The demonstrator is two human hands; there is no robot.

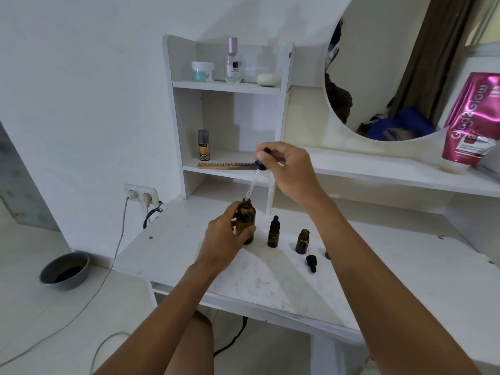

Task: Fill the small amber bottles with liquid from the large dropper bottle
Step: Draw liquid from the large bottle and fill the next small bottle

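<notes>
The head view looks down on a white dressing table [189, 255], where the left hand [223, 239] is wrapped around the large amber bottle [246, 216] standing upright on the tabletop. The right hand [290, 169] above it pinches the black bulb of the dropper [255, 175], whose glass tube slants down with its tip at the bottle's open mouth. Just right of it stand a capped small amber bottle [273, 234] and an uncapped one [302, 241], a loose dropper cap [311, 262] lying in front.
</notes>
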